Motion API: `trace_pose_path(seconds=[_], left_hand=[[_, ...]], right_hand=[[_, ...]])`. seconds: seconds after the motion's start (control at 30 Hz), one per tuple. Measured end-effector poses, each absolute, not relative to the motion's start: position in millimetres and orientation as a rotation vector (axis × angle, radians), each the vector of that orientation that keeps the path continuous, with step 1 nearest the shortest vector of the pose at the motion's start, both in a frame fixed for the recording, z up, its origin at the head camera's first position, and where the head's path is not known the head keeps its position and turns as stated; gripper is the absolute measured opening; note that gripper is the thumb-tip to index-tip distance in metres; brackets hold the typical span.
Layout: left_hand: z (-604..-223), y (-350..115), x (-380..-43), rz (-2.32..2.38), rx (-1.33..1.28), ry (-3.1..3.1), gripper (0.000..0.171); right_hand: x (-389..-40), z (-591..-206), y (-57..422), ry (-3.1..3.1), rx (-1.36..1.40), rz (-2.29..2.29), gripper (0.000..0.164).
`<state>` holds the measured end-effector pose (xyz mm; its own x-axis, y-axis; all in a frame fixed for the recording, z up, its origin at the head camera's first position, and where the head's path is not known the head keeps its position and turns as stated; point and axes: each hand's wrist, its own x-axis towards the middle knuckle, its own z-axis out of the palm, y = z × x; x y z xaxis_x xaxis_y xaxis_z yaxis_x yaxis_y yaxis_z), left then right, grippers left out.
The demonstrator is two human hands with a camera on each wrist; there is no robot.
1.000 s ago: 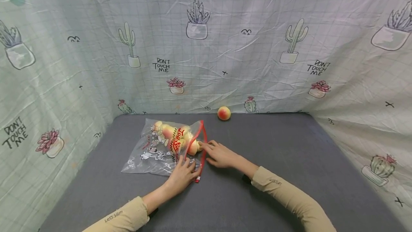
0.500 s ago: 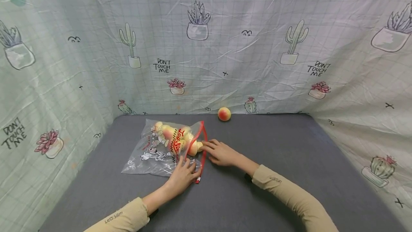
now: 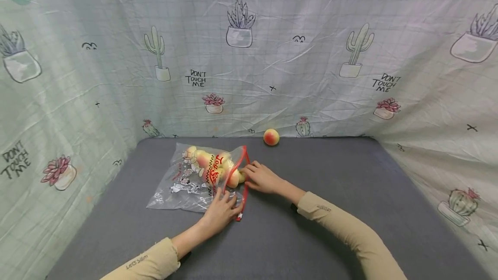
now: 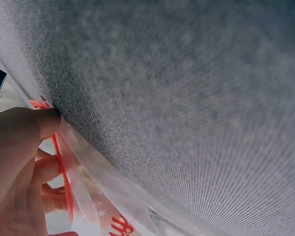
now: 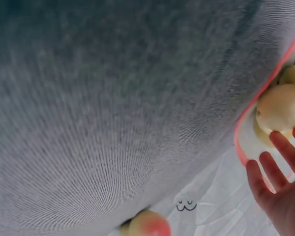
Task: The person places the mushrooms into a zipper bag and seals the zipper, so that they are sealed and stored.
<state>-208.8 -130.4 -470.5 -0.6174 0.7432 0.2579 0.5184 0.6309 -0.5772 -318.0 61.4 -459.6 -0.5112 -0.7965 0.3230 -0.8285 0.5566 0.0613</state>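
Note:
A clear zip bag (image 3: pixel 165 198) with a red-edged mouth lies on the grey table, holding several red-and-yellow peaches. My left hand (image 3: pixel 218 211) pinches the near side of the mouth; in the left wrist view its thumb lies on the plastic beside the red strip (image 4: pixel 62 160), with fingers on the other side. At the mouth, my right hand (image 3: pixel 265 179) reaches its fingertips to a peach (image 3: pixel 233 179) just inside. The right wrist view shows those fingers spread and fairly straight beside a pale peach (image 5: pixel 279 108). Bag print and other fruit partly hide the peaches farther in.
One loose peach (image 3: pixel 271 137) sits at the back edge of the grey table (image 3: pixel 330 172), beyond the right hand. A cloth curtain (image 3: pixel 272 64) printed with cacti hangs behind and along both sides.
My right hand has shifted slightly toward the back of the table, staying at the bag's mouth. The left hand, the bag and the loose peach hold their places.

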Motion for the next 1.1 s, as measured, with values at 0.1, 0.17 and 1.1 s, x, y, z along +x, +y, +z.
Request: trace_pose_path(seconds=[0.1,0.17,1.1], left_hand=[[-470.3,-130.1,-208.3,0.636,-0.993,-2.37,0.032],[-470.3,-129.9,-208.4,0.632,-0.993,-2.369,0.032],[-467.5,-130.3,-208.3,0.674,-1.011,-2.343,0.032]], right_hand=[[-320.3,-461.6,58.2,-2.417,1.314,0.097,0.035],[-322.1,-462.6,56.0,-2.394,1.302,0.074,0.033],[-317.2,-468.8,37.4,-2.497,1.206,0.211,0.031]])
